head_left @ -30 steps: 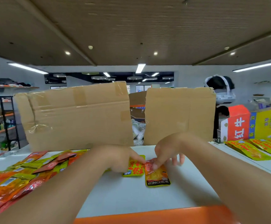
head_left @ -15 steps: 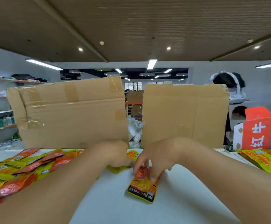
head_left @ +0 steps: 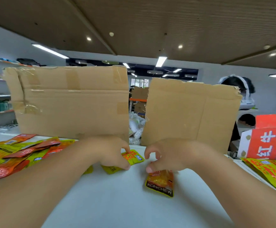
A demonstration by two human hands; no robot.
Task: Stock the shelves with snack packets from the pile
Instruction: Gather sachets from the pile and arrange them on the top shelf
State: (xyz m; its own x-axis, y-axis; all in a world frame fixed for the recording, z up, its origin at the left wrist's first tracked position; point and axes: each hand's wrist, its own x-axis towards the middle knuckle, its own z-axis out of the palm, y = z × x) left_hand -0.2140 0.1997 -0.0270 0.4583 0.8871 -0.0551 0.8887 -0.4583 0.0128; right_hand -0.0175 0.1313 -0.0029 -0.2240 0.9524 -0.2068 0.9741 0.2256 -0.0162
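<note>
Left grip (head_left: 112, 153) is down on the counter (head_left: 117, 203) with its fingers curled, and thumb and fingertips pinch a yellow-green packet (head_left: 134, 157). The packet lies flat on the white top and pokes out at the grip's 3 o'clock.

Right grip (head_left: 163, 157) sits just beside it at 3 o'clock, not touching, and it's curled as well. Its thumb is clamped on the top edge of the orange KONCHEW packet (head_left: 161, 183). That packet trails toward 6 o'clock from under the palm, label end nearest the person. The fingers underneath are hidden.

At 9 o'clock of the left forearm sprawls the pile (head_left: 10, 155), with red, orange and yellow packets overlapping one another. At 12 o'clock the left cardboard box (head_left: 71, 102) and the right cardboard box (head_left: 191, 112) stand with a gap between them. Far out at 3 o'clock, more yellow packets (head_left: 269, 173) lie in front of a red carton (head_left: 265, 137).
</note>
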